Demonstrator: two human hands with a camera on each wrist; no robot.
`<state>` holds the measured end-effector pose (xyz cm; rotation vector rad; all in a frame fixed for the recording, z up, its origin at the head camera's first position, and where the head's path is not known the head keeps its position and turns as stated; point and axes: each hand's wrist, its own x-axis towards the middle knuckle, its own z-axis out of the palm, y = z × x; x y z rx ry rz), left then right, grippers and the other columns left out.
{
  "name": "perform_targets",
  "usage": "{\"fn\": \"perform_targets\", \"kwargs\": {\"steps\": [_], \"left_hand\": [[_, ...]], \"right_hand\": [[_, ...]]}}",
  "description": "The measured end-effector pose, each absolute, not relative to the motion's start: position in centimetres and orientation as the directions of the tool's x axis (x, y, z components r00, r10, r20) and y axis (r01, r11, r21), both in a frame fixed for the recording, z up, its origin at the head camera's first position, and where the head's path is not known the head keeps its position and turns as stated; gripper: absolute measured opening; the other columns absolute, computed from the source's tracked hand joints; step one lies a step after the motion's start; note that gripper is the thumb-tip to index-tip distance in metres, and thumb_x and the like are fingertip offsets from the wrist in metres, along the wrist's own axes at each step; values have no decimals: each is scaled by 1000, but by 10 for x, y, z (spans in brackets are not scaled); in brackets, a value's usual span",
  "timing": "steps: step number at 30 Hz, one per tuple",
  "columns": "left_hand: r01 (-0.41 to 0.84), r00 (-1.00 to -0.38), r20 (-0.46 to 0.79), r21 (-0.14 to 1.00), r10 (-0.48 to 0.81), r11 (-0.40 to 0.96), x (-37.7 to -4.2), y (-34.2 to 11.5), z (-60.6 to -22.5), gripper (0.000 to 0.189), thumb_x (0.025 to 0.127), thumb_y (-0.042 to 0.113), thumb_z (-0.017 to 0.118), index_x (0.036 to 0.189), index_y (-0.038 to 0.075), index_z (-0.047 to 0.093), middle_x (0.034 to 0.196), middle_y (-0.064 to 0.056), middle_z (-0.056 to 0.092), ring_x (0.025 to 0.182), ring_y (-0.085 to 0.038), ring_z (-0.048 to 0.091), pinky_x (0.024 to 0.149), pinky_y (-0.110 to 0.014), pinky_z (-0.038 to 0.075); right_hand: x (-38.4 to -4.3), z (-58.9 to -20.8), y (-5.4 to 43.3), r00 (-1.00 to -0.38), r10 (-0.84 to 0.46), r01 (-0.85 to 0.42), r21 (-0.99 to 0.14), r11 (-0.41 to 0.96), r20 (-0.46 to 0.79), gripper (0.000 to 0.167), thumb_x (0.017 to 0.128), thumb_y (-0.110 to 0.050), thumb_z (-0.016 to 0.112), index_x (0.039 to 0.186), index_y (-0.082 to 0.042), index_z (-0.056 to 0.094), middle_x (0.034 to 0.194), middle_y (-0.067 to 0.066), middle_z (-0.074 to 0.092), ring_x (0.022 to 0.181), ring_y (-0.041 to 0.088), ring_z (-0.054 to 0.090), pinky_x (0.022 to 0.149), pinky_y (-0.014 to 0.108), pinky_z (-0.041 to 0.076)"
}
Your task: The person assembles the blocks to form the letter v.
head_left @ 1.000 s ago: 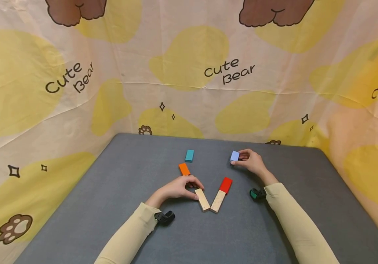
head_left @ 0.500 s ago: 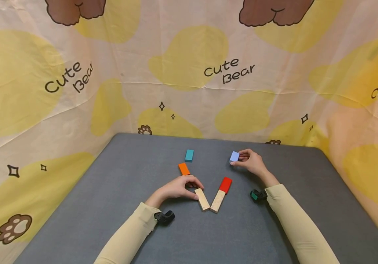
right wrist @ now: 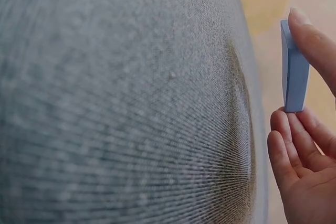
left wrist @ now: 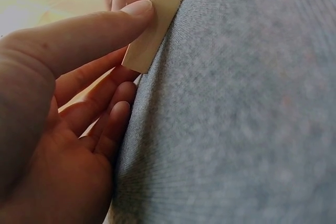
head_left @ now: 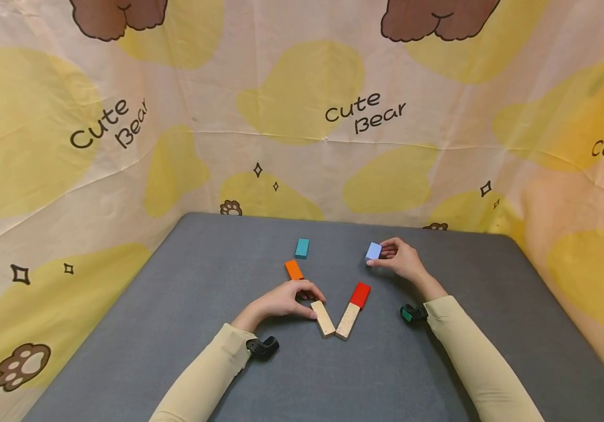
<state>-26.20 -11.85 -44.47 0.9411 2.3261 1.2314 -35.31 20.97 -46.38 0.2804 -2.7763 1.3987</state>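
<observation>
In the middle of the frame, the left hand (head_left: pixel 283 299) pinches the upper end of a plain wooden block (head_left: pixel 323 319) between thumb and fingers; its lower end slants to that of a speckled wooden block (head_left: pixel 348 322), which lines up with a red block (head_left: pixel 360 296) in an open V. Right of centre, the right hand (head_left: pixel 404 259) pinches a blue block (head_left: pixel 373 251) between thumb and fingers, near the far edge of the grey surface (head_left: pixel 122 346). Left of it lie a teal block (head_left: pixel 302 248) and an orange block (head_left: pixel 294 269), the latter's lower end beside the left hand. The surface's side edges slant outward to the lower corners, leaving broad stretches of grey outside both forearms; patterned cloth (head_left: pixel 302 88) rises behind the far edge.
</observation>
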Motion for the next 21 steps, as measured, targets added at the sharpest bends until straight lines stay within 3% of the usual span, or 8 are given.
{"fn": "perform_targets", "kwargs": {"steps": [21], "left_hand": [[395, -712, 4, 829, 702, 395, -263, -118, -445, 36, 80, 9, 75, 114, 5, 65, 113, -11, 63, 105, -29, 57, 95, -45, 44]], "right_hand": [[-344, -461, 210, -976, -187, -202, -785, 585, 112, 69, 67, -41, 84, 116, -3, 53, 111, 17, 63, 99, 27, 61, 87, 43, 51]]}}
